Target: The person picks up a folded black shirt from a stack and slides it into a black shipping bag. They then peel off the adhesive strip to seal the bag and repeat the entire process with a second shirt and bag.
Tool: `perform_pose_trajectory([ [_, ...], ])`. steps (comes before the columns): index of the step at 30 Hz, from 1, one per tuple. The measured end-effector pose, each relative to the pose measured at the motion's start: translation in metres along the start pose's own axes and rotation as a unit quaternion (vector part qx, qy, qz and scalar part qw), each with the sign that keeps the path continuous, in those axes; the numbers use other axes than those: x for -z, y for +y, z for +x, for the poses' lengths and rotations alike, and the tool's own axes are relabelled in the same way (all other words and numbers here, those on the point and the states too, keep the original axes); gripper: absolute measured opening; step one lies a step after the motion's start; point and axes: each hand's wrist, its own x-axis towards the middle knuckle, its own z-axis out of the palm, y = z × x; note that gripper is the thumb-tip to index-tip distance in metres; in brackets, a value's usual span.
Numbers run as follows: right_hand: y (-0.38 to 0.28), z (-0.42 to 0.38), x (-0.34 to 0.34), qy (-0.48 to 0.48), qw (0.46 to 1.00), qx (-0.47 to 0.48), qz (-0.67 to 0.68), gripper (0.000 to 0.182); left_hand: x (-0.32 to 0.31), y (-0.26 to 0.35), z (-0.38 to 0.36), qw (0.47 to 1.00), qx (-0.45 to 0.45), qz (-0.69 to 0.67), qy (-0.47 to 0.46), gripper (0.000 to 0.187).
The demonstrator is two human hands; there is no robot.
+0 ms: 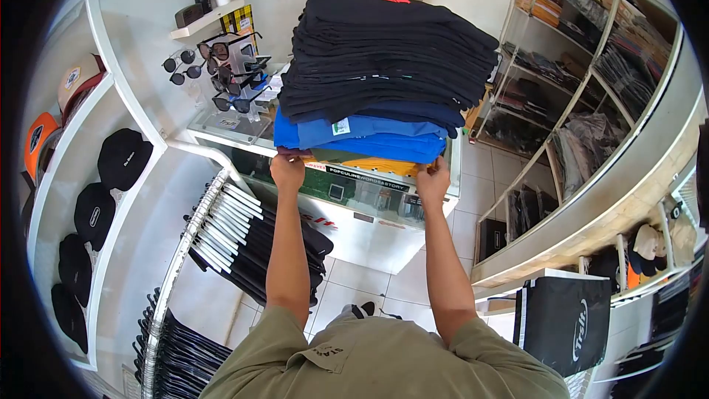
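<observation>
A tall stack of folded T-shirts rises in front of me at the glass counter. Most of its layers are black, with blue shirts lower down and a yellow-orange shirt near the bottom. My left hand is closed on the left front corner of the bottom layers. At the right front corner, my right hand pinches the same low layers, its fingertips partly hidden by the cloth. A red print shows on the topmost shirt.
Sunglasses on a display stand occupy the counter's left end. Left of me is a clothes rack with hangers and black garments, beside shelves of caps. Shelving with bagged clothes lines the right, above a black bag.
</observation>
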Motion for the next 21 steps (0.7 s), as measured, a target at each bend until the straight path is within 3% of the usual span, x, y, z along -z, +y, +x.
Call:
perform_pose_trajectory([
  [1, 0.007, 0.000, 0.003, -0.013, 0.999, 0.037, -0.011, 0.034, 0.011, 0.008, -0.003, 1.000, 0.002, 0.000, 0.005, 0.021],
  [3, 0.004, -0.001, 0.023, -0.027, 0.996, 0.080, -0.018, 0.036, 0.040, 0.030, -0.011, 0.995, 0.008, 0.086, -0.053, 0.050],
  [5, -0.051, -0.005, 0.078, -0.136, 0.940, 0.162, -0.268, 0.042, 0.071, 0.060, -0.017, 0.986, -0.073, 0.132, 0.072, 0.070],
  [7, -0.109, 0.010, 0.115, -0.173, 0.936, 0.125, -0.280, 0.046, 0.110, 0.120, -0.014, 0.966, -0.187, 0.052, 0.169, 0.060],
  [9, -0.173, 0.023, 0.123, -0.079, 0.963, 0.185, -0.177, 0.039, 0.139, 0.188, -0.002, 0.944, -0.284, 0.006, 0.170, 0.047],
  [11, -0.228, 0.037, 0.114, -0.017, 0.944, 0.315, -0.094, 0.030, 0.148, 0.237, 0.021, 0.914, -0.378, -0.011, 0.151, 0.038],
  [13, -0.257, 0.065, 0.090, 0.007, 0.891, 0.447, -0.082, 0.028, 0.148, 0.269, 0.044, 0.885, -0.447, 0.005, 0.132, 0.032],
  [15, -0.274, 0.093, 0.066, 0.001, 0.810, 0.575, -0.118, 0.029, 0.139, 0.274, 0.077, 0.883, -0.454, 0.047, 0.106, 0.033],
  [17, -0.276, 0.112, 0.044, -0.032, 0.793, 0.596, -0.127, 0.028, 0.137, 0.277, 0.093, 0.879, -0.461, 0.091, 0.083, 0.033],
  [19, -0.271, 0.124, 0.031, -0.064, 0.775, 0.614, -0.136, 0.028, 0.137, 0.280, 0.099, 0.890, -0.429, 0.154, -0.002, 0.033],
  [21, -0.268, 0.131, 0.026, -0.106, 0.763, 0.616, -0.161, 0.026, 0.138, 0.282, 0.103, 0.884, -0.447, 0.137, -0.008, 0.032],
])
